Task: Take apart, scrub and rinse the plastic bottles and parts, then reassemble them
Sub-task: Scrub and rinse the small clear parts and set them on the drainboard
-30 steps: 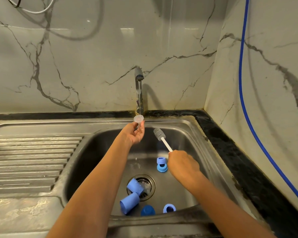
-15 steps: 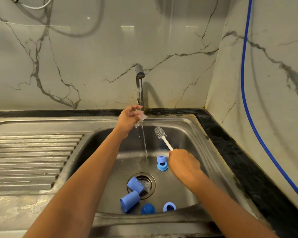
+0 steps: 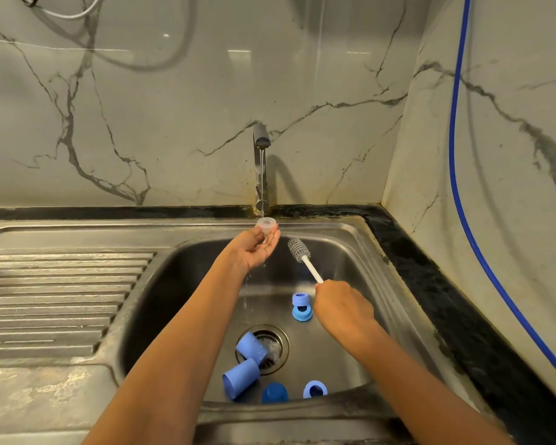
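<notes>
Looks like the rinse of one small piece. Hold the clear part (image 3: pixel 266 223) as now: pinched at the fingertips of the left hand (image 3: pixel 254 248), palm up, wide end upward, right under the thin stream from the tap (image 3: pixel 260 162) at the back edge of the sink (image 3: pixel 360 252). Pinch by the lower end only, leaving rim and inside free for the water. Tilt and roll it slowly between thumb and fingers to flush every side, then tip it over to empty it. Probably light and slippery when wet, so grip firmly without squashing. Work low over the basin: if dropped, likely to roll toward the open drain (image 3: pixel 278 343) in the middle.

Leave the brush (image 3: pixel 299 248) out of the stream, with the right hand (image 3: pixel 342 308) wrapped round its white handle and the bristle head raised just beside the clear part, apart from it. Bring the bristles in only on seeing residue; cannot tell from here.

Mind the rest lying in the sink: two light blue bottle bodies (image 3: pixel 240 377) on their sides at the drain, a stacked pair of blue rings (image 3: pixel 301 307) just beside the right hand, a dark blue cap (image 3: pixel 274 392) and a single ring (image 3: pixel 315 388) by the front edge. Set the rinsed part apart from those, perhaps on the ribbed drainer (image 3: pixel 61 300) at the left, to avoid mixing clean with unrinsed.
</notes>
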